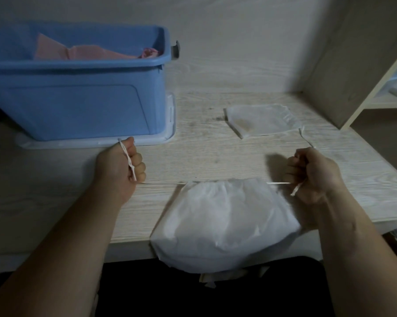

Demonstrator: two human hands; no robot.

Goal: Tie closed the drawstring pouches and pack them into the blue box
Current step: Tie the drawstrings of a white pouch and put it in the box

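Observation:
A full white drawstring pouch (225,223) lies at the table's front edge, its gathered mouth facing away from me. My left hand (122,167) grips the left drawstring (160,183), wound over its knuckles. My right hand (311,173) grips the right drawstring (277,183). Both cords run taut and level out of the pouch's mouth. The blue box (78,94) stands at the back left with pink pouches (83,52) inside. A second white pouch (263,120) lies flat at the back right, its cord trailing toward my right hand.
The blue box sits on a white lid (170,124). A wooden shelf unit (357,65) rises at the right, with open shelves beyond it. Pale strips (215,280) hang below the table's front edge. The wall stands close behind the table.

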